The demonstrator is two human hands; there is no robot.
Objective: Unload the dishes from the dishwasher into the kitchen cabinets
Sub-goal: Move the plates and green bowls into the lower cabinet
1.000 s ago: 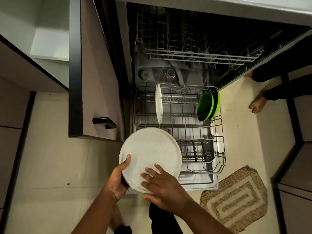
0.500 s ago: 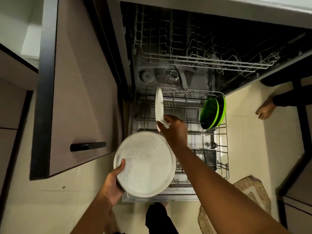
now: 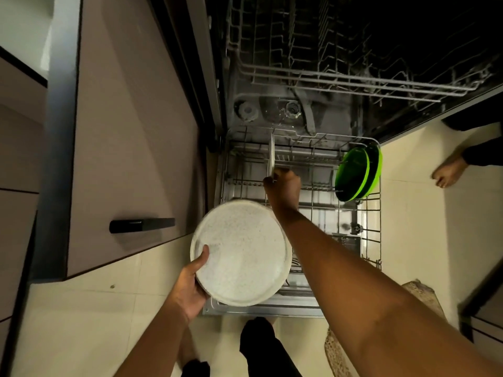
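A: In the head view, where was everything, measured from the lower rack (image 3: 370, 240)?

B: The rack was pulled out of the dishwasher (image 3: 353, 50) over the floor. The left hand (image 3: 190, 284) gripped a big speckled plate (image 3: 242, 254) at its near-left edge, thumb on top, and held it flat above the rack's front-left corner. The right hand (image 3: 284, 186) reached over the rack's middle, and its fingers were curled on the lower edge of a white plate (image 3: 271, 156), which stood upright in the tines at the back left of the rack. Two green bowls (image 3: 356, 172) leaned at the back-right corner of the rack.

A: How should that plate be taken out well?

B: I think it should be lifted straight up until it is free of the tines, and only then tilted. The pinch on a thin edge looked weak to me, so a deeper grip would be safer. I could not tell how firm the grip really was.

A: And the room around?

B: Left of the rack, an open cabinet door (image 3: 130, 148) with a black handle (image 3: 141, 225) stood near, and the speckled plate's rim was not far from its lower edge. Above the rack's back, the upper rack (image 3: 353, 77) hung over, so a tall lift could hit it. A mat (image 3: 424, 297) lay by the front right of the rack, and another person's bare foot (image 3: 449, 172) stood well apart on the right. The freest way, in my judgement, was up and toward the person.
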